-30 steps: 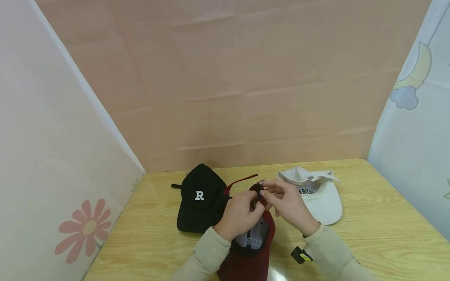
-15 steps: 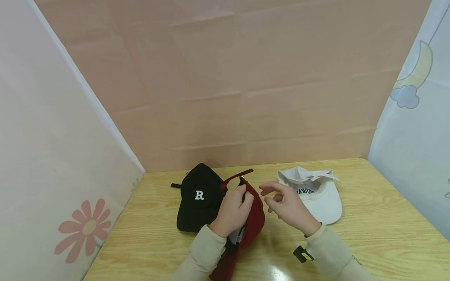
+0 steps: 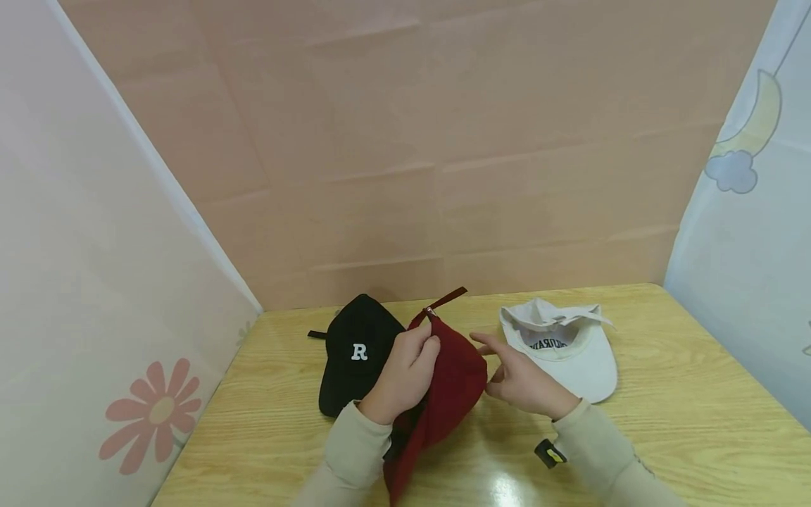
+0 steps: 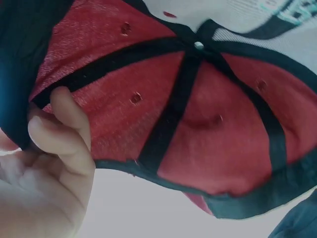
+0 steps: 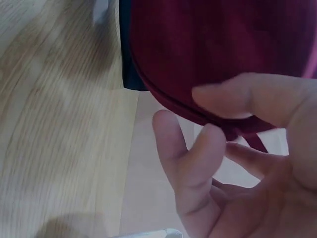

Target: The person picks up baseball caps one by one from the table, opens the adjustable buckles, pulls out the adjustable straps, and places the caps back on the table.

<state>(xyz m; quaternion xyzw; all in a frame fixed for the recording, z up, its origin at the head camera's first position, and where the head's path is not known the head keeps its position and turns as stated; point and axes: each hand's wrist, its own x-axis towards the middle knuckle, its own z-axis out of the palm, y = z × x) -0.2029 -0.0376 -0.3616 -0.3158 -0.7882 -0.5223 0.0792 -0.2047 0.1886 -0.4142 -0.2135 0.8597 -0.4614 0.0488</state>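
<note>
A dark red baseball cap (image 3: 459,373) is tilted on its side, with its brim toward the front edge of the head view. My left hand (image 3: 405,370) grips the cap's back rim near a metal buckle (image 3: 431,312), from which a thin red strap (image 3: 451,297) sticks out. In the left wrist view, the fingers (image 4: 64,129) curl at the edge, and the red panels with black seam tape show inside. My right hand (image 3: 522,377) is at the right side of the crown, its fingers loosely spread. Its thumb (image 5: 223,96) overlaps the red cloth in the right wrist view.
A black cap (image 3: 361,320) with a white R stands left of the red one, partly behind my left hand. To the right lies a white cap (image 3: 586,373), its inside up. A small black-and-yellow item (image 3: 550,454) shows beside my right sleeve. Fabric walls enclose the wooden table (image 3: 253,415).
The red cap has turned in my left hand, from showing its inside to showing its outer crown. My right hand has let go of the back strap area and come down beside the crown.
</note>
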